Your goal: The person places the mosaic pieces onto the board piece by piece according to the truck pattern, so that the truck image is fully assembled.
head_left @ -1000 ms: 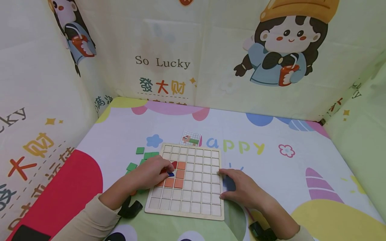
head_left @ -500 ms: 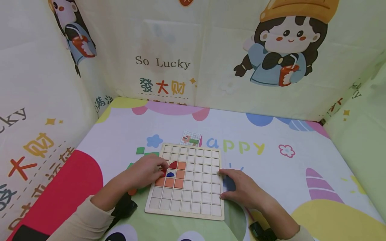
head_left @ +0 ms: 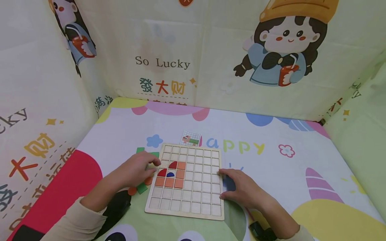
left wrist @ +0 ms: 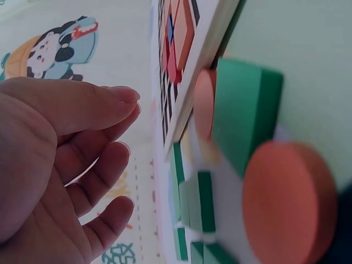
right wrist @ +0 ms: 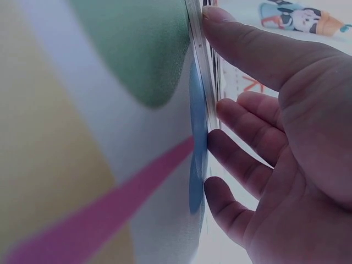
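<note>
Left grip loose, holding nothing, near square pale wooden grid board; right grip spread, touching board's right edge

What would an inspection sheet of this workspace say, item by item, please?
Surface: white tabletop with colourful prints.
Job's things: grid board holding orange squares, red pieces and a blue piece; green pieces and orange discs loose on its left; picture card beyond.
Clutter: nothing seen.
Hands: left hand holds nothing, near the board's left edge; right hand touches its right edge.
Cables: nothing seen.
Surroundings: printed cloth walls.
</note>
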`<state>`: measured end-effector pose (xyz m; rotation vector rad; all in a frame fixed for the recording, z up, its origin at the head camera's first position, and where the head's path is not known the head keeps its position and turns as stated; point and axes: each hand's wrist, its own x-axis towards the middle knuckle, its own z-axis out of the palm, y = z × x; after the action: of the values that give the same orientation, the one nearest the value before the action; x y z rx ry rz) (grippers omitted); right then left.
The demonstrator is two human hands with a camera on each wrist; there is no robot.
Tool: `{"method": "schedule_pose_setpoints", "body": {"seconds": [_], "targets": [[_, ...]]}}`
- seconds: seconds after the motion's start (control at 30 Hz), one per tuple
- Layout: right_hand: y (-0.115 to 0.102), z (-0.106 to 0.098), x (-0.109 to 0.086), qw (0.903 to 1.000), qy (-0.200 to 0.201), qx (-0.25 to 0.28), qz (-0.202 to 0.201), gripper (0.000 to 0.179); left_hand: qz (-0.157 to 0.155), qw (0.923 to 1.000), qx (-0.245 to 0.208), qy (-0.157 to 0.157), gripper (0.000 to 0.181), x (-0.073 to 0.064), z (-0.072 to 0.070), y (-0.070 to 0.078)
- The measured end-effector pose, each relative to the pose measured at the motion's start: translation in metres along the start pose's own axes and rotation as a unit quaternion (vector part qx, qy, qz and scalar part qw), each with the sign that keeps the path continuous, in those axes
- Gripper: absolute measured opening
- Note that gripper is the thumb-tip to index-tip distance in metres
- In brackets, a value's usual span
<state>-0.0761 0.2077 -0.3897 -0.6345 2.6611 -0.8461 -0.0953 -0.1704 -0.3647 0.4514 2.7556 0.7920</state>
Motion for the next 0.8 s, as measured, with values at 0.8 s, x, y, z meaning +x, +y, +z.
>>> {"method": "schedule_pose_setpoints", "body": {"seconds": [0.8], "targets": [[-0.001,0.000,0.000,1.0000,0.007,-0.004,0.000,0.073,-0.051,0.9984,0.007,0.021,0.029,-0.005,-0.015,-0.042]]}}
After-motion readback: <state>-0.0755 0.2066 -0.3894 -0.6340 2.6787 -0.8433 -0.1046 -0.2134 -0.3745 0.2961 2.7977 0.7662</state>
